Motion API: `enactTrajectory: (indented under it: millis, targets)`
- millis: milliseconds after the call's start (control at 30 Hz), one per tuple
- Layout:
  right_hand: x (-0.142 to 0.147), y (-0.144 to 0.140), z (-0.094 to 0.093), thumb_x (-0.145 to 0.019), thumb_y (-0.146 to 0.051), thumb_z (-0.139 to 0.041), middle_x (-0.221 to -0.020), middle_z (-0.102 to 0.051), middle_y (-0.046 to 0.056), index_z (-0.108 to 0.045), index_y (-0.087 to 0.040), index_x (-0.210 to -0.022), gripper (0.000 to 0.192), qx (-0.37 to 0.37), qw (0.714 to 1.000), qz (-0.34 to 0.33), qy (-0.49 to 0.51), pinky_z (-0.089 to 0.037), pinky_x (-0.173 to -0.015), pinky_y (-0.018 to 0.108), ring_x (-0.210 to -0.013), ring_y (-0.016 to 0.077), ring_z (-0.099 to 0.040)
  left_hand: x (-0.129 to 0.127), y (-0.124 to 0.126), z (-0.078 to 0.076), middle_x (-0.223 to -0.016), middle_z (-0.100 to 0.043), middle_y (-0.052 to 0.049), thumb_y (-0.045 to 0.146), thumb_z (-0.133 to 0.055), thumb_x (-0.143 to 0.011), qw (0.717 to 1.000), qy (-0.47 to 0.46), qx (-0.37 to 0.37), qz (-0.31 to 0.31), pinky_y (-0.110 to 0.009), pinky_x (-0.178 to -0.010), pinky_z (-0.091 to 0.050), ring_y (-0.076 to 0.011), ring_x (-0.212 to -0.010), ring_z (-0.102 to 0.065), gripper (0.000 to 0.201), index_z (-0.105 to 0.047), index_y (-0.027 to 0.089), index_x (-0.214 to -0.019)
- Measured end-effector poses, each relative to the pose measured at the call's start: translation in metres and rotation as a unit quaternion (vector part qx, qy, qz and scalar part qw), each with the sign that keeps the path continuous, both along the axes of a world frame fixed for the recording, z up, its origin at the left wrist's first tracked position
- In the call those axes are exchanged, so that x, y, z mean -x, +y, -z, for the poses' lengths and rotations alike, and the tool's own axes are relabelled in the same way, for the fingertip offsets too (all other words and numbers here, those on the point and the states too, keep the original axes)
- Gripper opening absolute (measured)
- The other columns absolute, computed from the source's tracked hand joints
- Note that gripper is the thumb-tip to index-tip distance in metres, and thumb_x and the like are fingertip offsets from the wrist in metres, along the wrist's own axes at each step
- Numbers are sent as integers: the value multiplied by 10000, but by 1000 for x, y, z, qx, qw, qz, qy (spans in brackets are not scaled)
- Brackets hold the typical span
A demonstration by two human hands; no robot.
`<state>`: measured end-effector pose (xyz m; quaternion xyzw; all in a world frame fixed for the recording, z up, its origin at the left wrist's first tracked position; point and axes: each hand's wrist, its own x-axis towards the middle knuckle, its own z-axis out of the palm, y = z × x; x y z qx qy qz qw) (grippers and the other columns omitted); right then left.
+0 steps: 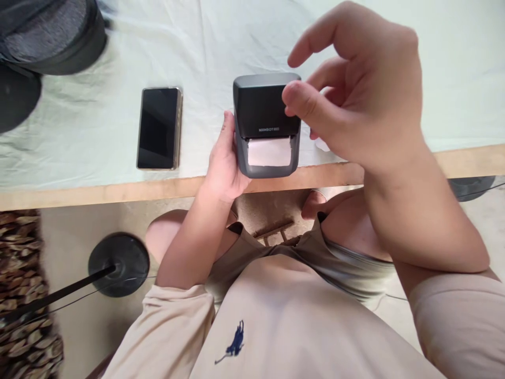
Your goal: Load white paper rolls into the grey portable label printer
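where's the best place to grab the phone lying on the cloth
Grip the phone across its two long edges, coming straight down from above. It lies flat, screen up, on the cloth, so only the thin side edges offer purchase. Both long sides are clear; the printer sits apart on one side, held by the left hand. The right hand hovers open over the printer.

Dark greys on pale green, tan below

The label printer (265, 123) is dark grey with a white paper strip; at its 9 o'clock the phone (159, 128) shows a black screen in a gold frame. The tabletop (276, 181) has a pale green cloth over a light wood edge. The shirt (300, 326) is beige with a navy emblem.
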<state>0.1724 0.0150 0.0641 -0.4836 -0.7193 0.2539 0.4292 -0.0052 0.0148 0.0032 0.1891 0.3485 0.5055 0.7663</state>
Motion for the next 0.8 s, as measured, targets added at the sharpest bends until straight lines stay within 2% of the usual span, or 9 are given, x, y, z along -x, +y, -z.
enactTrajectory:
  millis: [67, 133, 267, 333, 400, 500, 600, 700, 800]
  targets:
    - [-3, 0, -1, -900, -281, -722, -1074, -764, 27, -692, -248, -1063, 170, 12, 1000, -27, -7, -520, -626, 323, -932, 206, -811, 0, -2, -1, -1570, -727, -135, 567, -300, -1208, 1000, 0, -4, 2, -462, -1348, -481, -334, -1677, -475, 661, -616, 113, -1570]
    - [-5, 0, -3, -819, -243, -771, -1174, -764, 37, -703, -259, -1098, 288, 16, 997, -62, -46, -533, -643, 326, -1109, 248, -793, 1, -3, 1, -1547, -742, -128, 652, -333, -1181, 999, -4, -19, 26, -488, -1332, -502, -374, -1664, -490, 703, -656, 141, -1541]
    - [-6, -1, -7, -750, -214, -819, -1297, -707, 62, -735, -286, -1141, 406, 38, 984, -33, -173, -567, -756, 384, -948, 226, -712, 4, -4, 12, -1524, -755, -117, 656, -462, -1157, 997, 5, -59, 58, -504, -1270, -566, -417, -1587, -582, 627, -710, 169, -1467]
    - [-5, -3, -10, -745, -202, -813, -1148, -707, 46, -733, -299, -1160, 433, 45, 980, -6, -195, -565, -810, 399, -857, 213, -656, 6, -2, 15, -1476, -773, -90, 680, -304, -1183, 996, 32, -54, 56, -521, -1203, -608, -424, -1561, -603, 701, -706, 190, -1481]
    - [-3, -5, -12, -750, -219, -804, -874, -640, -3, -723, -304, -1159, 425, 57, 980, 3, -193, -531, -797, 391, -762, 203, -601, 5, -1, 14, -1439, -780, -71, 715, -126, -1172, 996, 62, -34, 57, -540, -1146, -628, -432, -1561, -590, 833, -694, 207, -1508]
    - [-2, -8, -15, -781, -253, -798, -660, -520, -63, -698, -289, -1107, 342, 74, 985, 8, -158, -448, -727, 360, -634, 167, -539, 4, -1, 8, -1449, -774, -135, 779, -12, -1122, 995, 84, 1, 54, -569, -1145, -630, -449, -1586, -559, 1006, -681, 135, -1509]
    - [-2, -8, -18, -794, -221, -793, -605, -509, -82, -668, -268, -1034, 274, 103, 989, 24, -105, -399, -675, 336, -588, 146, -539, 4, -4, 9, -1492, -759, -179, 760, -213, -1153, 997, 72, -1, 35, -529, -1233, -596, -409, -1623, -537, 876, -698, 94, -1451]
    - [-1, -6, -20, -784, -149, -757, -581, -551, -93, -645, -256, -1035, 296, 175, 981, 50, -70, -388, -628, 325, -562, 140, -545, 6, -6, 16, -1480, -782, -113, 603, -509, -1165, 997, 59, -48, 24, -474, -1295, -558, -344, -1646, -524, 535, -744, 164, -1361]
    - [-2, -3, -20, -764, -147, -758, -575, -586, -98, -631, -252, -1050, 331, 208, 975, 52, -55, -379, -597, 319, -547, 140, -540, 7, -5, 22, -1452, -799, -84, 561, -700, -1092, 992, 60, -102, 37, -482, -1317, -539, -353, -1662, -500, 416, -784, 179, -1233]
